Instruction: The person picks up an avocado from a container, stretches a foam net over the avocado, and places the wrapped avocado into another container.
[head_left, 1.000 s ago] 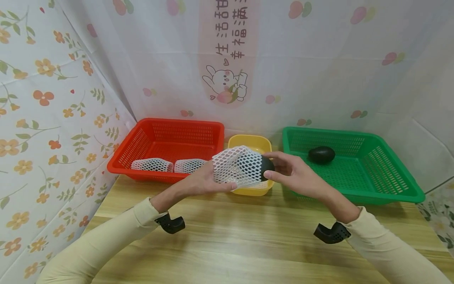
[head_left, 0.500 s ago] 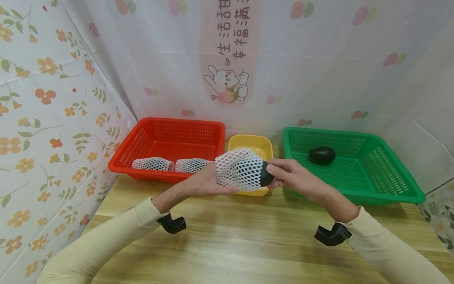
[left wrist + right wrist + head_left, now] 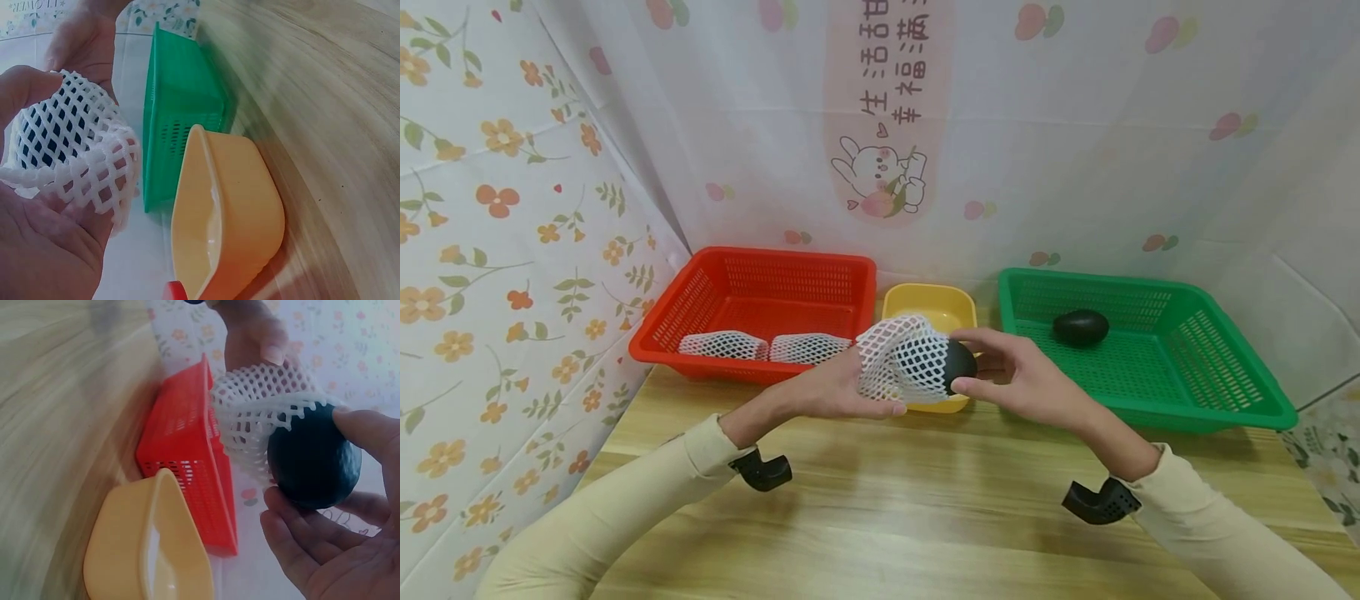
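Note:
A dark avocado [image 3: 961,367] sits partly inside a white foam net sleeve [image 3: 917,358], above the yellow container. My left hand [image 3: 827,387] holds the sleeve, its thumb along the near side; the left wrist view shows the mesh [image 3: 62,131] lying in the palm. With thumb and fingers around the bare end of the avocado [image 3: 315,456], my right hand [image 3: 1030,375] grips it from the right. In the right wrist view, the sleeve's loose edge crosses the fruit and its far part is bunched by the left hand.
On the left, a red basket [image 3: 797,260] holds two net-wrapped items [image 3: 724,346] along its near side. The yellow container [image 3: 929,293] stands between it and a green basket [image 3: 1217,367], where another bare avocado [image 3: 1081,327] lies. A printed curtain [image 3: 1075,183] hangs behind the wooden table [image 3: 880,500].
My right hand's fingers have shifted round the avocado's end, going from a pinch to a wider hold. The avocado has moved slightly left, and the net is more bunched at the left hand.

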`<state>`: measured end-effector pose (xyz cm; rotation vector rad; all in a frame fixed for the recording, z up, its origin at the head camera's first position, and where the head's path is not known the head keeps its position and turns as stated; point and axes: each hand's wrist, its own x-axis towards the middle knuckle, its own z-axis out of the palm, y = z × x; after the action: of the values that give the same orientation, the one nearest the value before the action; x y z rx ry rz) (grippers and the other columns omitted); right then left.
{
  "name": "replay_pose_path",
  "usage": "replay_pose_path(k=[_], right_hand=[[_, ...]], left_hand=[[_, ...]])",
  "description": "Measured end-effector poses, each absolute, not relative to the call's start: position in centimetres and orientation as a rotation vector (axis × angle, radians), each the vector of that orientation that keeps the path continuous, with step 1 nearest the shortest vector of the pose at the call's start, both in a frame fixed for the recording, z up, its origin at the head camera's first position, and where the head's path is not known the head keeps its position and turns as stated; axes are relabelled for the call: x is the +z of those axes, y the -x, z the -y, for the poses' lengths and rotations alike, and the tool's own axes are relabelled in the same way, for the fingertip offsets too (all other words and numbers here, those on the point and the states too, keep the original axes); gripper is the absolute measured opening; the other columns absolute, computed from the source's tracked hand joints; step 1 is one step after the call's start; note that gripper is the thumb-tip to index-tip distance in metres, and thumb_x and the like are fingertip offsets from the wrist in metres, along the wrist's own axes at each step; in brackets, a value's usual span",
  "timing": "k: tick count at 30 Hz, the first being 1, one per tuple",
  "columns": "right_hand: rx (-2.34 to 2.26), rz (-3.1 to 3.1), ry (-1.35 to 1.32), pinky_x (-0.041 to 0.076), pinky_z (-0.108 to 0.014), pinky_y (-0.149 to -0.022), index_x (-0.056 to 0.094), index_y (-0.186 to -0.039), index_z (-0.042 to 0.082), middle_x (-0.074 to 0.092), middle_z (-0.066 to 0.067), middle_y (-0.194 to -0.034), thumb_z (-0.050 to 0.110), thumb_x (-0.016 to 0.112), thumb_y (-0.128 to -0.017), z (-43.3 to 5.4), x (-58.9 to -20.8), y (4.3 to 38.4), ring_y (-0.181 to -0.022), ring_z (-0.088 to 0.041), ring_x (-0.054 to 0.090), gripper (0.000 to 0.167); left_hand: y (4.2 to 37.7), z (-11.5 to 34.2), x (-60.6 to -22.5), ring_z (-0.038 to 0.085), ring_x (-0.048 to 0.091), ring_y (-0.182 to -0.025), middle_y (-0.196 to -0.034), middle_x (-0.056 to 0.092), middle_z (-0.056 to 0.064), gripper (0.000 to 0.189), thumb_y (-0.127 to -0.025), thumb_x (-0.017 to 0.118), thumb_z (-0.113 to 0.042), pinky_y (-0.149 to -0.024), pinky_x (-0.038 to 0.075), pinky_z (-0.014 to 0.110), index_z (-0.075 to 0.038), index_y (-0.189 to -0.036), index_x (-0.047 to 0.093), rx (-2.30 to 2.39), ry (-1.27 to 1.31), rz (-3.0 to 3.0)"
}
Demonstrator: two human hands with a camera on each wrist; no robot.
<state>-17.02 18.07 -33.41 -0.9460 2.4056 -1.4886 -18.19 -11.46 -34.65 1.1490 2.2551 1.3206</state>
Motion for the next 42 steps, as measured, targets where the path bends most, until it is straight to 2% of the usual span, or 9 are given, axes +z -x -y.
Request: replay_pose_path(k=[4, 9, 12, 16, 19, 24, 32, 37, 42], right_hand=[[-1.494, -2.403, 0.951, 0.056, -0.04, -0.089, 0.054, -0.143, 0.005, 0.06, -0.01, -0.13, 0.011, 0.078, -0.091, -18.0, -33.5, 17.0, -0.106, -0.026, 0.066, 0.058], [-1.472, -2.417, 0.918, 0.055, -0.036, -0.089, 0.053, -0.142, 0.004, 0.062, -0.01, -0.127, 0.015, 0.077, -0.092, -17.8, -33.5, 17.0, -0.108, -0.025, 0.065, 0.057], [-1.505, -2.364, 0.885, 0.056, -0.039, -0.087, 0.05, -0.139, 0.003, 0.065, -0.012, -0.122, 0.013, 0.073, -0.095, -17.7, -33.4, 17.0, -0.107, -0.026, 0.066, 0.05], [-1.59, -2.236, 0.867, 0.056, -0.051, -0.084, 0.045, -0.134, 0.0, 0.068, -0.019, -0.114, 0.008, 0.063, -0.101, -17.8, -33.1, 17.2, -0.099, -0.035, 0.069, 0.039], [-1.619, -2.177, 0.862, 0.057, -0.051, -0.082, 0.044, -0.134, 0.0, 0.068, -0.021, -0.111, 0.007, 0.059, -0.103, -17.9, -33.0, 17.4, -0.092, -0.039, 0.07, 0.035], [-1.586, -2.16, 0.819, 0.059, -0.045, -0.079, 0.045, -0.136, 0.002, 0.067, -0.022, -0.113, 0.013, 0.054, -0.107, -18.1, -33.0, 17.5, -0.088, -0.036, 0.072, 0.033], [-1.607, -2.118, 0.807, 0.058, -0.044, -0.084, 0.043, -0.147, 0.001, 0.064, -0.022, -0.121, 0.011, 0.058, -0.105, -18.6, -33.6, 17.5, -0.1, -0.046, 0.066, 0.046], [-1.668, -2.061, 0.816, 0.056, -0.042, -0.088, 0.039, -0.152, 0.0, 0.061, -0.023, -0.129, 0.006, 0.063, -0.101, -18.8, -33.9, 17.4, -0.111, -0.035, 0.064, 0.057], [-1.665, -2.1, 0.81, 0.058, -0.04, -0.083, 0.041, -0.148, -0.004, 0.067, -0.021, -0.12, 0.01, 0.064, -0.101, -18.4, -34.3, 17.2, -0.1, -0.034, 0.069, 0.054]], left_hand=[[18.2, 11.4, -34.7, 0.019, 0.044, -0.127, -0.144, 0.042, 0.001, 0.092, -0.086, 0.079, -0.027, -0.106, 0.043, 0.037, -0.014, -0.157, 0.023, 1.326, -1.161, -2.26], [18.2, 11.3, -34.7, 0.02, 0.05, -0.122, -0.142, 0.046, 0.003, 0.087, -0.089, 0.077, -0.024, -0.102, 0.047, 0.035, -0.012, -0.157, 0.026, 1.388, -1.163, -2.215], [18.2, 11.2, -34.7, 0.021, 0.052, -0.12, -0.14, 0.048, 0.003, 0.084, -0.088, 0.078, -0.022, -0.1, 0.048, 0.035, -0.012, -0.155, 0.028, 1.422, -1.165, -2.192], [18.4, 11.0, -34.5, 0.021, 0.051, -0.121, -0.138, 0.048, 0.002, 0.084, -0.087, 0.079, -0.02, -0.101, 0.048, 0.036, -0.013, -0.154, 0.029, 1.437, -1.173, -2.189], [18.4, 10.9, -34.5, 0.02, 0.051, -0.121, -0.138, 0.048, 0.002, 0.085, -0.086, 0.079, -0.019, -0.101, 0.048, 0.036, -0.012, -0.155, 0.029, 1.434, -1.159, -2.192], [18.3, 10.8, -34.5, 0.022, 0.052, -0.12, -0.138, 0.05, 0.004, 0.081, -0.088, 0.078, -0.017, -0.1, 0.049, 0.035, -0.009, -0.154, 0.031, 1.447, -1.146, -2.15], [18.5, 10.5, -34.7, 0.017, 0.048, -0.123, -0.14, 0.049, -0.001, 0.082, -0.088, 0.078, -0.024, -0.104, 0.044, 0.035, -0.012, -0.155, 0.032, 1.369, -1.161, -2.216], [18.5, 10.4, -34.6, 0.018, 0.048, -0.123, -0.139, 0.049, 0.0, 0.082, -0.088, 0.078, -0.024, -0.104, 0.044, 0.036, -0.013, -0.154, 0.032, 1.387, -1.14, -2.229], [18.6, 10.1, -34.6, 0.02, 0.049, -0.122, -0.136, 0.049, 0.001, 0.081, -0.086, 0.079, -0.018, -0.101, 0.047, 0.036, -0.013, -0.153, 0.034, 1.445, -1.151, -2.195]])
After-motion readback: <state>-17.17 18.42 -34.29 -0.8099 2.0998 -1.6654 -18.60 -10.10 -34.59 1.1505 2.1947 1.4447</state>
